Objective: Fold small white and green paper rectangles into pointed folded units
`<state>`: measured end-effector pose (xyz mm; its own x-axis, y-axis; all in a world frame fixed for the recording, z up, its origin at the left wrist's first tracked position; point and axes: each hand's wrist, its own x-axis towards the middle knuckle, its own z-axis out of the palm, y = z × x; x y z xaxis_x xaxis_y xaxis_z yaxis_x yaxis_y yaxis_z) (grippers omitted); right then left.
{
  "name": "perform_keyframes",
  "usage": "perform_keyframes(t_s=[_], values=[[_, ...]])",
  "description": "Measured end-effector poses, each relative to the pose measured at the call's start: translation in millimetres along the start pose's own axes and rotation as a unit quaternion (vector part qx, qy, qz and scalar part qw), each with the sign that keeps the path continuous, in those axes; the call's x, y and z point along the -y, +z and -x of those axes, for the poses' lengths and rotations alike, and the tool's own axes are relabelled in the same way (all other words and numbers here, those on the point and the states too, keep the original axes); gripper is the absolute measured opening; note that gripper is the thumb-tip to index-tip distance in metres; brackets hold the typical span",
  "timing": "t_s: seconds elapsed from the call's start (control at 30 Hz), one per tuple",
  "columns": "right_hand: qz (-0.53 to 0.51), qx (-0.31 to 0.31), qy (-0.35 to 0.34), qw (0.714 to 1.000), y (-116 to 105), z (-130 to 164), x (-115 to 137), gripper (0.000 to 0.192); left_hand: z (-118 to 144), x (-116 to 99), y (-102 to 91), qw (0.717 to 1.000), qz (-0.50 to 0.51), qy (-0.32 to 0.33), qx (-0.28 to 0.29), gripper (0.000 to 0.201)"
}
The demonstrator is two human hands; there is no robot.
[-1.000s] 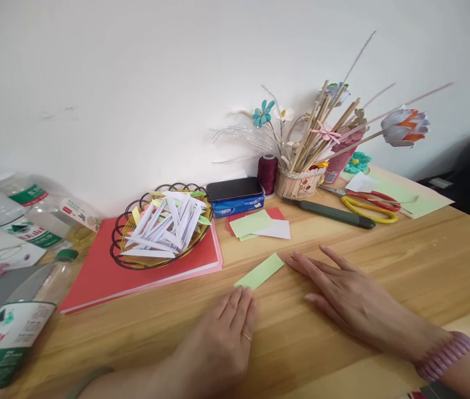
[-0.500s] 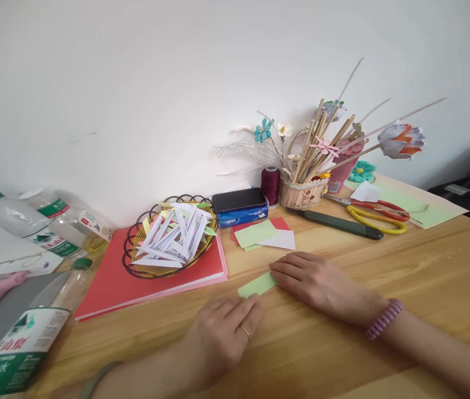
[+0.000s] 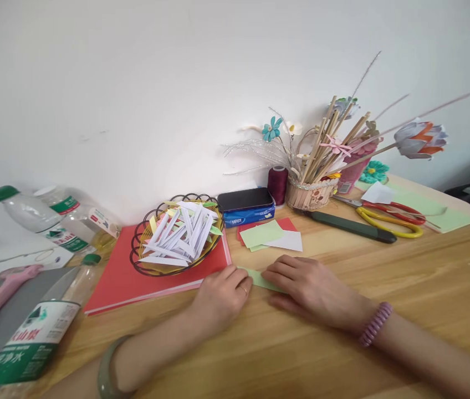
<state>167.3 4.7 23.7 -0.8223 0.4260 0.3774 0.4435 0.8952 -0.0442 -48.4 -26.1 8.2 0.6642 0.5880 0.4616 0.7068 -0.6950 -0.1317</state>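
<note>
Both hands closed in since a second ago: left hand [image 3: 221, 295] and right hand [image 3: 305, 288] now press flat on the green paper strip [image 3: 262, 279], 3 o'clock of the red folder [image 3: 122, 280].

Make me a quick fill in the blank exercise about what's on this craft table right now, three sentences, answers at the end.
1. Both hands, the left hand and the right hand, press on a strip of ____ paper.
2. The wire basket of folded paper pieces stands on a stack of ____ sheets.
3. The scissors have red and ____ handles.

Answers: green; red; yellow
</note>
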Motion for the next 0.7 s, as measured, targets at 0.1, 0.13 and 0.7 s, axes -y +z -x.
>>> perform_keyframes(t_s=[0.1,0.13,0.7], values=[[0.023,0.002,-0.018,1.000,2,-1,3,0.017,-2,0,1.4,1.000,0.000,0.004,-0.007,0.026],[0.028,0.001,-0.025,0.999,3,-1,3,0.018,-2,0,1.4,1.000,0.001,0.004,-0.011,0.025],[-0.095,-0.056,0.042,0.993,-1,-9,11,0.021,-10,-8,-11.5,0.950,0.277,-0.138,-0.033,0.025]])
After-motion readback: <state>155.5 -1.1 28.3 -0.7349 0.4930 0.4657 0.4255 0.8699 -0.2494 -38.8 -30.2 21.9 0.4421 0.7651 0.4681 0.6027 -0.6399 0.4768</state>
